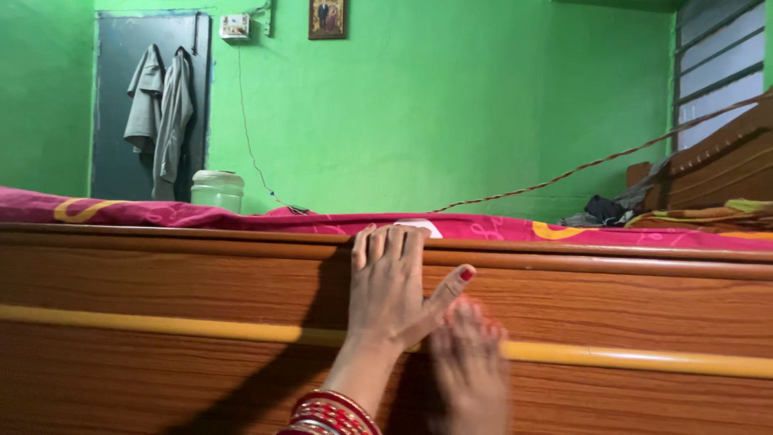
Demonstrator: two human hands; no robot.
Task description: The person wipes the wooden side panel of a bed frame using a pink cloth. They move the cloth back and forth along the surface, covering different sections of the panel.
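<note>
Pressing flat against the wooden bed frame (201,278), the left hand (390,290) is lying with its grip released, fingertips hooking over the top rail just below the pink bedspread (161,214). Just right of it, the right hand (471,366) is blurring against the frame's yellow stripe (644,358), fingers spread and grasping nothing. Red bangles (330,415) are circling the left wrist.
</note>
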